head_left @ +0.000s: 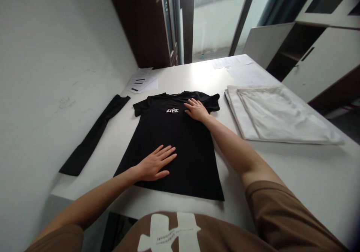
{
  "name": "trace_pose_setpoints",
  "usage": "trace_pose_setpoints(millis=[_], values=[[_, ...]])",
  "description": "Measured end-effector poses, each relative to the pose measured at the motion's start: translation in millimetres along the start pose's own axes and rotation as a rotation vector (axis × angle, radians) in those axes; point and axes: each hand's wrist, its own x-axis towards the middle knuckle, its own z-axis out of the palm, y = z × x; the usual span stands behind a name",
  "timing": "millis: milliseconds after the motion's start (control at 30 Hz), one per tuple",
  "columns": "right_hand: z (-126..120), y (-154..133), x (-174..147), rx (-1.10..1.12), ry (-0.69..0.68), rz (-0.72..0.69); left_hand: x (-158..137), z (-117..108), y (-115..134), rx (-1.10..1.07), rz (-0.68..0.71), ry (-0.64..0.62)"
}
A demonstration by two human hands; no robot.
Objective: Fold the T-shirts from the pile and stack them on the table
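A black T-shirt (180, 147) with a small white print on its chest lies spread flat on the white table, its hem towards me and its collar at the far side. My left hand (156, 164) rests palm down on the lower part of the shirt, fingers apart. Near the right shoulder, beside the print, my right hand (196, 109) lies flat on the fabric with its fingers stretched out. Neither hand grasps anything. The shirt's right sleeve looks a little rumpled.
A folded black cloth strip (95, 135) lies along the wall on the left. On the right is a stack of folded white cloth (284, 113). Papers (143, 81) lie at the far left of the table (191, 77), more sheets (233, 62) at the far right. A cabinet (323, 60) stands beyond.
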Motion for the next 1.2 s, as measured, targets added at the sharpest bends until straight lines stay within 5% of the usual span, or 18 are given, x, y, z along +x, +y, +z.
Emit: trace_pose_setpoints(millis=[167, 300, 433, 667, 867, 1000, 1200], values=[[5.5, -42.6, 0.4, 0.034, -0.129, -0.163, -19.3, 4.3, 21.9, -0.064, -0.008, 0.007], [13.4, -32.3, 2.5, 0.036, -0.201, -0.057, -31.2, -0.1, 33.3, -0.149, 0.025, -0.038], [14.8, -15.0, 1.5, 0.016, -0.187, 0.045, -17.3, -12.5, 19.5, -0.213, -0.045, 0.010], [13.2, -37.6, -1.6, 0.011, -0.101, -0.098, 76.7, -12.3, -79.4, -0.072, -0.306, 0.224], [15.1, -30.3, 0.9, 0.018, -0.176, -0.046, 144.3, -3.0, -159.5, 0.003, -0.730, 0.218], [15.2, -18.5, 1.2, 0.018, -0.168, 0.002, 145.0, -4.1, -193.9, 0.018, -0.838, 0.231], [18.2, -16.3, 1.3, 0.028, -0.167, 0.014, 100.4, -10.3, -244.2, 0.043, -1.013, 0.224]])
